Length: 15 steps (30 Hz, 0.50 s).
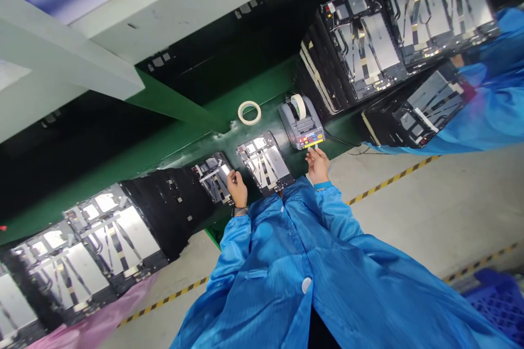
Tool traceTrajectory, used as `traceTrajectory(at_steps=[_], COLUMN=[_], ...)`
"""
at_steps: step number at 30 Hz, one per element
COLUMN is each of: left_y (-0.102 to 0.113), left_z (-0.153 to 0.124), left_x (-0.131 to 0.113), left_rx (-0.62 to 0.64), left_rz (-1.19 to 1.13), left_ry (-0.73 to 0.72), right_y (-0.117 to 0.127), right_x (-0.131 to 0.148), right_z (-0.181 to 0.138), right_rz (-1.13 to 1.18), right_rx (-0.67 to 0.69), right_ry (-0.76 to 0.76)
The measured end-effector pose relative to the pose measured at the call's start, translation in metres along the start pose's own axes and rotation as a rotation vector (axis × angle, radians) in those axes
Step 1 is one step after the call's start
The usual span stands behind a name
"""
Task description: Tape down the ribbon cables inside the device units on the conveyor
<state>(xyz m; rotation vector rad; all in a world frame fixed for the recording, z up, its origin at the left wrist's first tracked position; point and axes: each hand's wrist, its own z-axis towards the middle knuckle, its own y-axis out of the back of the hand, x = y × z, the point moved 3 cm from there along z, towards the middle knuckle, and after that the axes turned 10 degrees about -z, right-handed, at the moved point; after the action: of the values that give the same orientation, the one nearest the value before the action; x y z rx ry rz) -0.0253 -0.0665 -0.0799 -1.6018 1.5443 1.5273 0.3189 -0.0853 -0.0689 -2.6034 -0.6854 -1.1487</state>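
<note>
"Right grip first: how does it stand?"

"Thumb and fingers of the right hand (318, 168) are close together at the near lip of the grey tape dispenser (302, 126). Pale bits show there, but I can't tell whether a strip of tape is pinched."

"And the left hand (238, 191)?"

"Fingertips curled together at the right edge of the left electronic panel (213, 181), beside something pale. Whether they are clamped on it, I can't tell."

"Where is the other panel?"

"The middle electronic panel (267, 164) lies flat on the green surface (224, 148), between the hands and touched by neither. Its silver back and dark ribbon cables face up. Beyond it, on the far side, lies a loose tape roll (249, 122)."

"How far along would you say it is?"

"Partway, I'd judge. The dispenser is loaded and the middle panel is laid out, while the taping itself looks unfinished. I can't make out any tape already on that panel."

"What remains?"

"Hard to count. A dark panel stack (166, 202) stands to the left and a tall panel stack (362, 46) to the far right; which one is finished, nothing shows."
</note>
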Motion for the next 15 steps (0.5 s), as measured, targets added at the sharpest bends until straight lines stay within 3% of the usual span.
traceTrajectory(at_steps=[4, 8, 11, 15], left_y=[0.009, -0.011, -0.048, -0.113], left_z=[0.009, 0.015, 0.018, 0.021], left_x=[-0.020, -0.071, -0.115, -0.150], left_rx=[0.043, 0.114, 0.185, 0.344], left_rz=[0.069, 0.257, 0.475, 0.657], left_ry=[-0.032, -0.179, -0.338, -0.379], right_y=[-0.008, 0.013, 0.020, -0.014], right_x=[0.001, -0.005, -0.006, -0.003], right_z=[0.001, -0.033, -0.075, -0.108], right_rz=[-0.080, -0.140, -0.319, -0.512], right_rx=[-0.141, -0.179, -0.030, 0.269], right_ry=[-0.032, 0.027, 0.279, 0.484])
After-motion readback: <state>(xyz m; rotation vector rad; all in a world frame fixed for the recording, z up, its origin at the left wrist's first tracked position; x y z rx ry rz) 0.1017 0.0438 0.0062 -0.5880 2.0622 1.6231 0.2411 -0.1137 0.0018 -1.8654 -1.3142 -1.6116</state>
